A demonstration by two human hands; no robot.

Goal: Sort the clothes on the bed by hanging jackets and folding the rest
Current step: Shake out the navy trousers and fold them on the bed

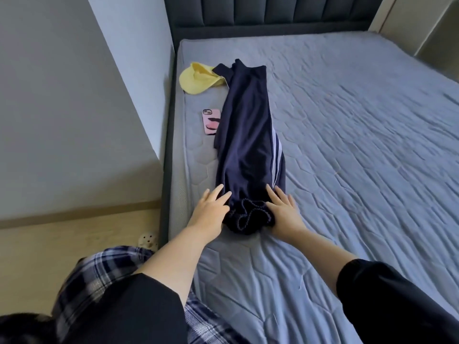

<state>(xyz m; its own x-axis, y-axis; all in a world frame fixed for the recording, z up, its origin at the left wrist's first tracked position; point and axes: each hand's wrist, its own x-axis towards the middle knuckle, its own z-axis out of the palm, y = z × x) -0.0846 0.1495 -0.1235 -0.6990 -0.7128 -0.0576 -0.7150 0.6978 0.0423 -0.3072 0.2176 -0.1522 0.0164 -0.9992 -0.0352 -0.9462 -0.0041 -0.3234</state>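
Left hand [210, 207] and right hand [283, 209] lay flat, fingers straight, gripping nothing, touching the near end of the pants [246, 135] on the bed [360, 145].

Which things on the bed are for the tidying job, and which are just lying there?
For the job: navy striped trousers, left hand and right hand resting at the waistband.
Just lying about: pink phone, yellow cap, both beside the trousers on the bed.

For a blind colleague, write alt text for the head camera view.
The left hand and right hand rest against the gathered near end of navy track pants laid on a blue bed. A yellow cap and pink phone lie alongside.
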